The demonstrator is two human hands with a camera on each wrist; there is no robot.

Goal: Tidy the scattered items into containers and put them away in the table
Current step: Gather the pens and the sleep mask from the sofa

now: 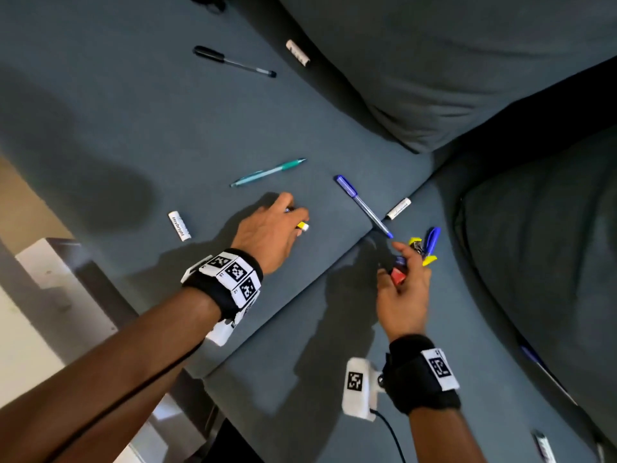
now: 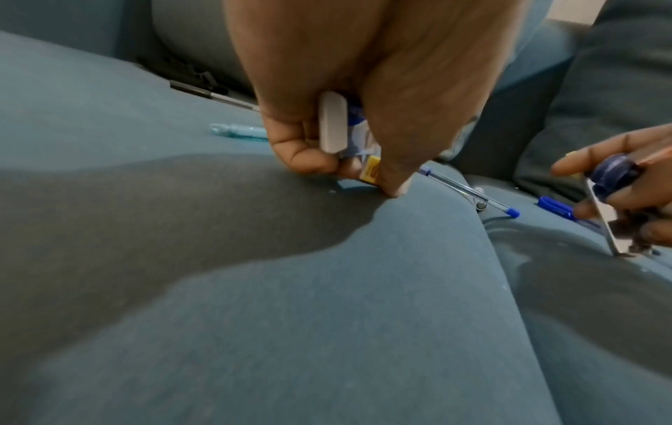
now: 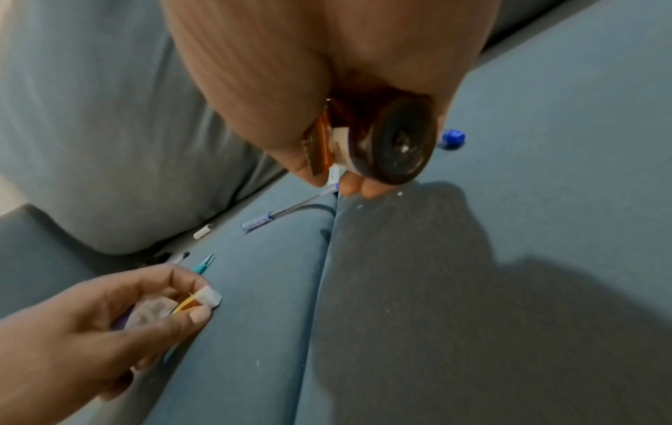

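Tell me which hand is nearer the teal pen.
Left. The left hand sits on the cushion just below the teal pen; the right hand is farther off, across the seam.

Blue-grey sofa seat (image 1: 117, 128), black pen (image 1: 233, 61), teal pencil (image 1: 268, 172), blue pen (image 1: 362, 205)

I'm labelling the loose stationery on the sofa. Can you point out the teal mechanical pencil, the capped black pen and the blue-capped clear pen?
teal mechanical pencil (image 1: 268, 172): head view, mid-barrel.
capped black pen (image 1: 233, 64): head view, clear barrel just past the cap.
blue-capped clear pen (image 1: 364, 206): head view, middle of the clear barrel.
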